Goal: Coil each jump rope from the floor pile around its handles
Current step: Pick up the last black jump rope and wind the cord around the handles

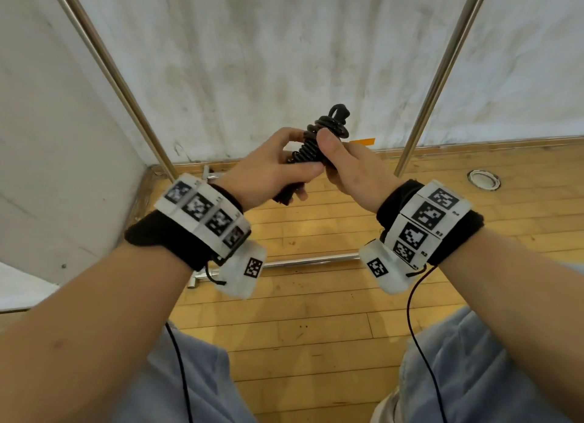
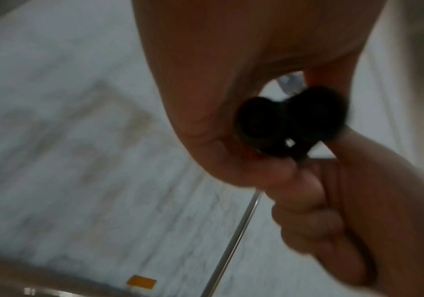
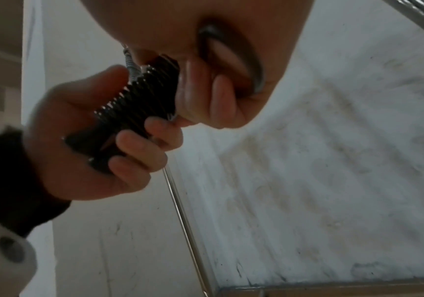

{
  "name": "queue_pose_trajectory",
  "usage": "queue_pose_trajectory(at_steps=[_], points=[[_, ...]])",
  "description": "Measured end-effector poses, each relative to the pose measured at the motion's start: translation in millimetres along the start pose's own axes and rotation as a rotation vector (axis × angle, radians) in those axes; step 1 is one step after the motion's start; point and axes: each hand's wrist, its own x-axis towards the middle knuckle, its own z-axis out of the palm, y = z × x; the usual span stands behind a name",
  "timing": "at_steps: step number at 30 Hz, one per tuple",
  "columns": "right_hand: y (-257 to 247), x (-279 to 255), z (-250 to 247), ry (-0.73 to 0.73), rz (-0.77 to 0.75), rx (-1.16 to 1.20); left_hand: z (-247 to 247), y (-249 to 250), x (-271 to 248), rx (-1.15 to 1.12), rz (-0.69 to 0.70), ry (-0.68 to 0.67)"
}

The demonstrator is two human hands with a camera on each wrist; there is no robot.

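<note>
Gripping the black jump rope between them in front of the chest above the wooden floor, both hands are closed on it: the left hand wraps the handles' lower end, the right hand pinches the tightly coiled cord near its top.

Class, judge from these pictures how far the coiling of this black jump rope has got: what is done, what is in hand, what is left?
Done: the jump rope is wound in tight turns around its handles. In hand: the left hand grips the handles and the right hand pinches the top loops. Left: securing that loose end. No floor pile is in view.
</note>
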Motion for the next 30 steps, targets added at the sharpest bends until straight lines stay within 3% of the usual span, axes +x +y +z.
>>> queue_pose_trajectory(at_steps=[2,4,8,13,18,21,23,30], points=[[2.0,-1.6,1.1,-0.004,-0.034,-0.006,-8.4,2.0,-3.8,-0.204,-0.105,-0.146],[3.2,-2.7,1.5,0.007,-0.046,-0.049,-7.5,2.2,-6.0,-0.158,-0.096,-0.188],[3.5,-2.9,1.7,0.048,-0.036,-0.2,0.1,-0.6,-3.6,0.048,0.0,0.025],[0.6,-1.7,4.8,0.099,-0.031,-0.203,4.4,-7.9,-1.1,0.173,0.053,0.144],[-1.4,-4.2,6.3,0.062,-0.047,-0.121,-0.7,-5.2,-1.2,0.001,-0.003,0.127],[-3.3,-4.8,6.3,0.03,-0.043,-0.035,0.8,-0.7,-1.7,-0.217,-0.065,0.03],[-3.5,-3.6,5.2,0.023,-0.032,-0.041,3.2,1.5,-1.9,-0.209,-0.048,-0.032],[0.6,-1.5,7.0,0.062,-0.048,-0.191,4.9,-4.5,2.0,-0.148,-0.038,0.15]])
